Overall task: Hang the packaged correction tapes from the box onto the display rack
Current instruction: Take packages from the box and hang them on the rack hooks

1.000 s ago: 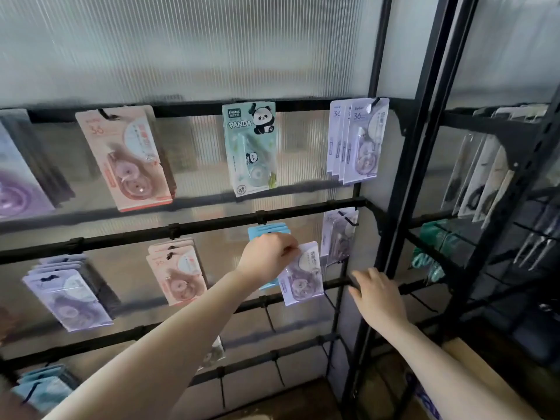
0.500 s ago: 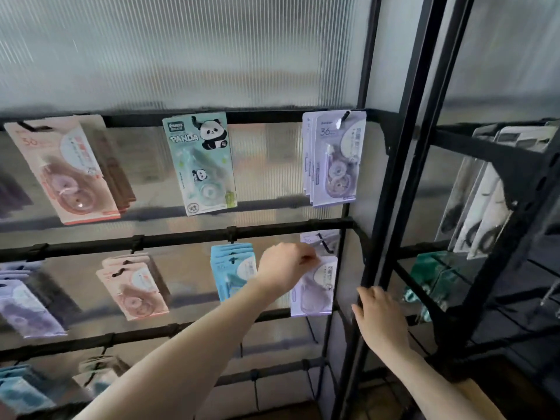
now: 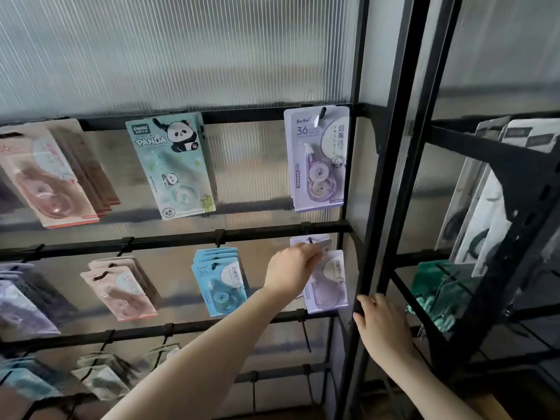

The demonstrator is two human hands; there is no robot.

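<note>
While left hand (image 3: 291, 269) pinches purple pack (image 3: 328, 283), rack (image 3: 368, 268) holds packs.

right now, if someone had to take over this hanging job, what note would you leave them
Left hand: pinching the top of a purple correction tape pack at the second-row hook, far right; whether the pack is on it, cannot tell.
Right hand: gripping the black rack upright.
Done: purple, panda, blue and pink packs hang on their hooks.
Left: seat this pack, then fetch more; the box is out of view.
</note>
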